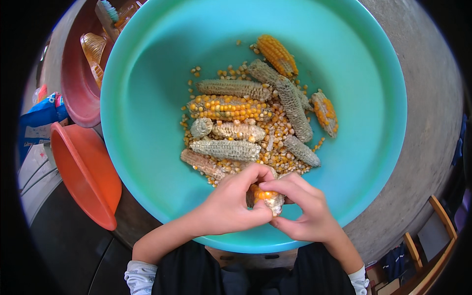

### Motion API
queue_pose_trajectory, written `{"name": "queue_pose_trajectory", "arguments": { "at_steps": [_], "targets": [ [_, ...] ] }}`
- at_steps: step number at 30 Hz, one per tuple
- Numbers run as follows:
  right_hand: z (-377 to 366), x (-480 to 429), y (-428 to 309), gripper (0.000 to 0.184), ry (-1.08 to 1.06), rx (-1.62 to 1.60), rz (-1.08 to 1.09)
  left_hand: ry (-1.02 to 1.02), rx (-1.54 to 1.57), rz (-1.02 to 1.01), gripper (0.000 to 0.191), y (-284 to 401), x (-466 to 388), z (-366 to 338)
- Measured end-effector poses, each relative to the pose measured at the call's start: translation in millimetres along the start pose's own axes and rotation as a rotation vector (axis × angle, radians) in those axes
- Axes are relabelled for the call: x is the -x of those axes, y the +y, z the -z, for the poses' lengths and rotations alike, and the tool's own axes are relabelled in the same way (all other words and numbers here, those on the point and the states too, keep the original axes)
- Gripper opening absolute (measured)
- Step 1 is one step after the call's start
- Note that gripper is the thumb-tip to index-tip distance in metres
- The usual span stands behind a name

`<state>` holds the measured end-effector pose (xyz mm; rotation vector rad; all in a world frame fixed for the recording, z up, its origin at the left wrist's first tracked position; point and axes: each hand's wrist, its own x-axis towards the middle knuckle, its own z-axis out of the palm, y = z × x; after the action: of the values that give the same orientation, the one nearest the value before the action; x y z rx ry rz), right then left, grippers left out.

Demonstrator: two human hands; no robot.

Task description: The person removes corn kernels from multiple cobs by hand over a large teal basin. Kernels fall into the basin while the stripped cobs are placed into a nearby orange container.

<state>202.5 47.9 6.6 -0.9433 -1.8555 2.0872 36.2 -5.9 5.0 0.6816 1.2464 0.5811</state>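
Observation:
Both hands hold one partly shelled corn cob [271,201] above the near side of a large turquoise plastic basin [158,177]. My left hand [236,204] grips it from the left, the thumb at its lower end. My right hand [308,206] has its fingers on the top and right of the cob. Several bare cobs, such as a grey one [226,150], lie in the basin on loose corn kernels [278,127]. A cob with many yellow kernels [230,107] lies among them. A fuller yellow cob [276,55] is at the back, and a partly shelled one [325,114] at the right.
Left of the basin stand an orange plastic basin [88,173], tilted, and a dark red basin [79,84] with amber plastic items inside. A blue packet [44,114] lies beyond. Wooden furniture rails [442,217] are at the lower right, on the grey floor's far side.

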Motion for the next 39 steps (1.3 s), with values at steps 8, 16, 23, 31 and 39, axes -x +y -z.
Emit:
{"name": "queue_pose_trajectory", "arguments": {
  "at_steps": [8, 16, 23, 31, 39],
  "targets": [
    [-0.9, 2.7, 2.8, 0.052, -0.047, -0.019, -0.063, 0.012, 0.223, 0.191, 0.035, -3.2, 7.8, 4.1],
    [1.4, 1.4, 2.7, 0.055, -0.029, -0.184, -0.168, -0.081, -0.11, -0.087, 0.046, 0.9, 8.2, 14.6],
    [2.3, 1.6, 3.8, 0.051, -0.022, -0.105, -0.171, -0.076, -0.383, -0.183, 0.053, 6.4, 4.0, 9.3],
    [5.5, -0.1, -0.1, 0.044, -0.061, -0.217, -0.209, -0.099, -0.267, -0.167, 0.049, -4.2, 12.0, 14.4],
    [5.3, 2.1, 7.8, 0.035, -0.117, -0.416, -0.2, -0.017, -0.2, -0.365, 0.047, 1.6, 12.9, 10.3]
  ]
}}
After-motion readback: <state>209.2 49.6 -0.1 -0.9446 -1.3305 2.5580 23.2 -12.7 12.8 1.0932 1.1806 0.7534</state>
